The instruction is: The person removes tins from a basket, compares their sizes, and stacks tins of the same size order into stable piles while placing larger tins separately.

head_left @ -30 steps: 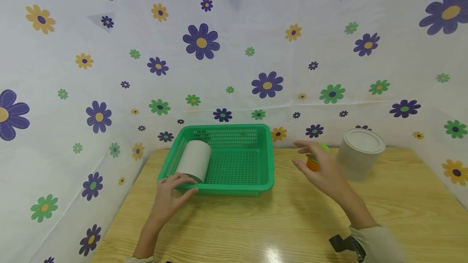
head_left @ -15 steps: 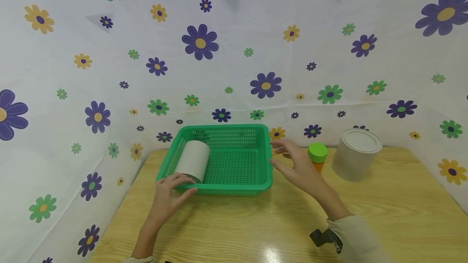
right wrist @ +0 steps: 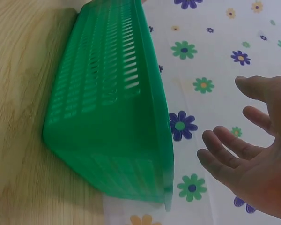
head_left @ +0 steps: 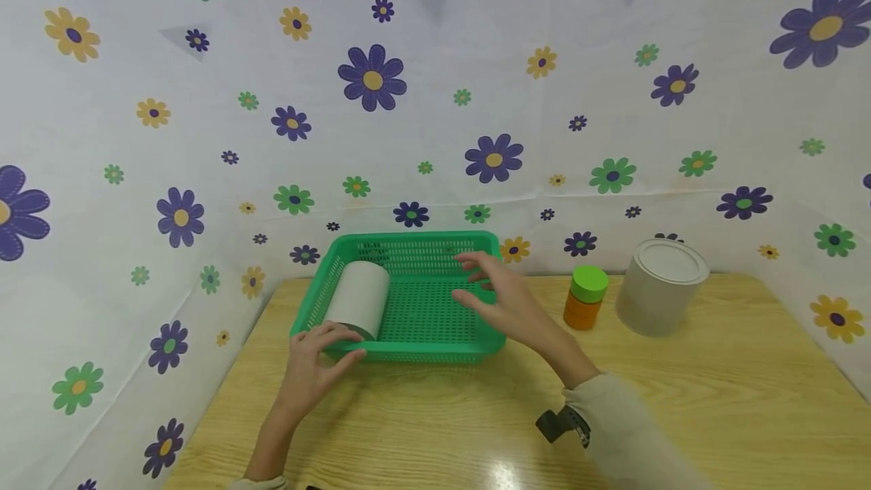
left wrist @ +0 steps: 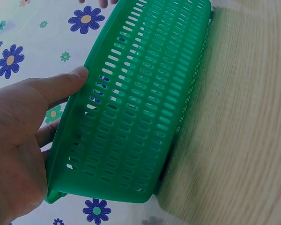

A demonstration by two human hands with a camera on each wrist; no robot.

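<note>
My left hand grips the near left corner of the green perforated plastic basket, thumb over the rim. The basket sits on the wooden table, a grey cardboard cylinder lying inside. My right hand hovers above the right rim, fingers spread, apparently not touching. Likely step: securing the basket; next calls for closing on that rim.

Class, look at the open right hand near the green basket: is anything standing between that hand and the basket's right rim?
Nothing visible does. The right hand hovers open over the green basket near its right rim; the orange bottle stands farther right.
</note>
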